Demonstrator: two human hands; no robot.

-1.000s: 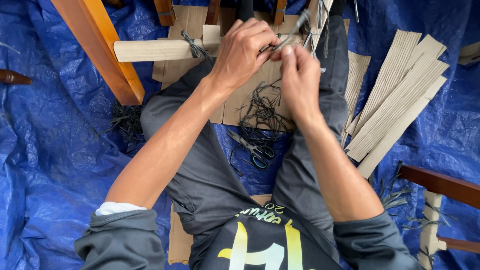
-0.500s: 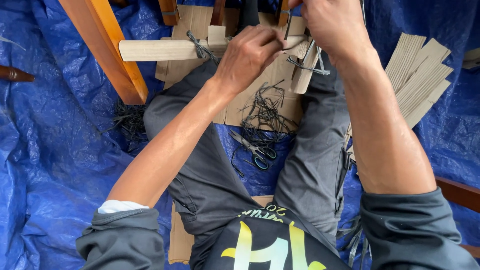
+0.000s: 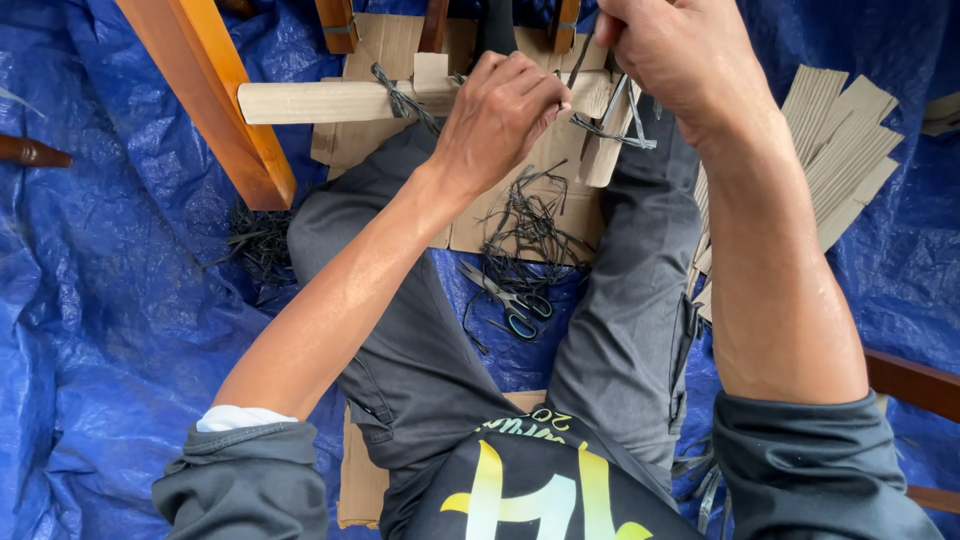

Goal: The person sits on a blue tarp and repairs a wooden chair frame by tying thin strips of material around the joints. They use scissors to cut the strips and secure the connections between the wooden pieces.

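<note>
nearest the camera, the person's dark grey trousers (image 3: 600,330) are spreading out over a blue tarp (image 3: 120,330) on the floor, with a piece of flat cardboard (image 3: 360,480) showing under the left thigh. between the knees, a pair of scissors (image 3: 510,303) is lying on the tarp, just beside a loose heap of dark strap offcuts (image 3: 530,225) that is spilling onto another cardboard sheet (image 3: 480,215). further out, the left hand (image 3: 497,120) is curling its fingers closed over a pale wooden bar (image 3: 330,101), gripping it near a dark strap knot (image 3: 400,98) tied around the bar. the right hand (image 3: 680,60) is reaching higher, its fingers closed and pulling on a thin dark strap (image 3: 612,122) that is running down to the bar's right end; how tightly they are pinching it cannot be told, since the back of the hand is covering the fingertips. to the left, an orange wooden leg (image 3: 215,95) is slanting across the tarp and crossing over the bar's left end, with more dark scraps (image 3: 255,240) lying at its foot. to the right, a stack of ribbed cardboard strips (image 3: 850,140) is fanning out beside the right forearm, which is blocking part of it. at the far edge, several upright wooden slats (image 3: 435,25) are standing behind the bar.
</note>
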